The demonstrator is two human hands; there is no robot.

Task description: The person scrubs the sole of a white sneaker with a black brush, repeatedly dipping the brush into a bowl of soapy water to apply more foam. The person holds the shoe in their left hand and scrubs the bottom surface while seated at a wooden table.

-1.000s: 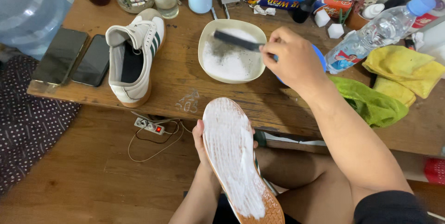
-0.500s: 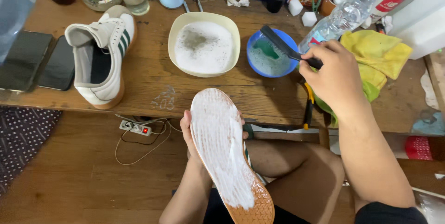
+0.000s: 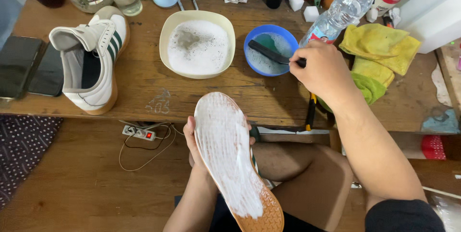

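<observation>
Foam-coated shoe (image 3: 229, 157) sole-up over lap, black brush (image 3: 270, 52) bristles seemingly in blue bowl (image 3: 255, 40)

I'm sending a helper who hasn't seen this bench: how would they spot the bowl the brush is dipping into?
On the wooden table, look right of the large cream bowl of foam. The blue bowl sits there, with the dark brush in the right hand reaching into it. It is smaller, and the only blue bowl.

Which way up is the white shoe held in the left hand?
Sole up: the white shoe in the left hand shows its foam-covered tan rubber sole.
</observation>
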